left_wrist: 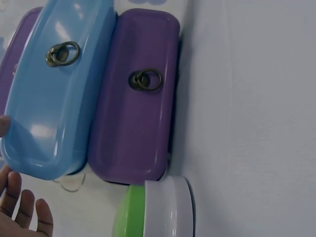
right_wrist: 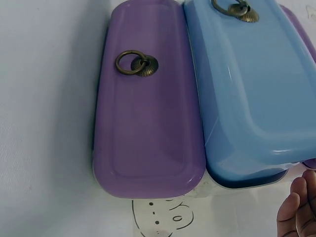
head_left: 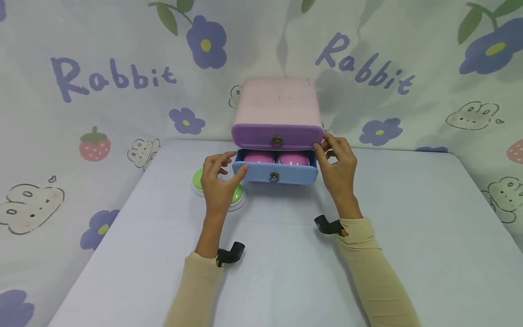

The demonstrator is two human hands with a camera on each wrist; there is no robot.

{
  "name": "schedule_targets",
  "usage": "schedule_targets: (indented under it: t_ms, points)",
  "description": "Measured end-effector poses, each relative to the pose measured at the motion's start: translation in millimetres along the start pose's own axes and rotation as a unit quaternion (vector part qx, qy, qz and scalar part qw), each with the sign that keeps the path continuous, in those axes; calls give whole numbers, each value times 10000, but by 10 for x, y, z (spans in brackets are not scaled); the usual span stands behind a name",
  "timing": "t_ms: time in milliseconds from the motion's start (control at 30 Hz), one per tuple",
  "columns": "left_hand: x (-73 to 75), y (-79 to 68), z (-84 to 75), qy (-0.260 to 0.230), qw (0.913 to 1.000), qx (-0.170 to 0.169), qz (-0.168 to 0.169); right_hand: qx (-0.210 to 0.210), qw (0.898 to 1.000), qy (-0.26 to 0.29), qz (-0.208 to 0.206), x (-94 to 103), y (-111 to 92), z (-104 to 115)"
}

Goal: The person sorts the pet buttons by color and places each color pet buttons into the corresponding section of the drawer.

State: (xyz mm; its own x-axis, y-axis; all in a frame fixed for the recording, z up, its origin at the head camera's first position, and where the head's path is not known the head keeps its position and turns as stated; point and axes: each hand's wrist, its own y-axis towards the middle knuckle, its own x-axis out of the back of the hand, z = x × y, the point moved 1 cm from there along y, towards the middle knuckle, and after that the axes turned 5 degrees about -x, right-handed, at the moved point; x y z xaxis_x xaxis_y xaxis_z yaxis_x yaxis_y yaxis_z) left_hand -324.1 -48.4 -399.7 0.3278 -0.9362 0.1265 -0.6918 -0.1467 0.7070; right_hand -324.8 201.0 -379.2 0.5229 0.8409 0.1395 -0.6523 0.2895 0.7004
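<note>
A small chest of drawers has a pink top (head_left: 279,102), a purple upper drawer (head_left: 253,136), a blue middle drawer (head_left: 255,173) and a purple bottom drawer (left_wrist: 136,118). The blue drawer stands pulled out, with two pink-domed round buttons (head_left: 294,159) inside. My left hand (head_left: 219,188) is at its left end, the thumb at the front's edge and the other fingers spread loosely beside it. At the chest's right side is my right hand (head_left: 338,168), its thumb at the purple upper drawer's lower corner and its other fingers behind, against the side.
Two green-domed buttons on white bases (head_left: 238,200) sit on the white table (head_left: 278,272), left of the chest and partly behind my left hand. A printed cloth (head_left: 261,41) hangs behind. Brass ring pulls (right_wrist: 143,64) jut from the drawer fronts.
</note>
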Motion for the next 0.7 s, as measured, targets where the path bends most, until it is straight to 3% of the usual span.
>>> schedule_targets:
  t_ms: [700]
  points:
    - [-141,81,118,0,9996,-217,-203,292,9994,160,12,3,-13,-111]
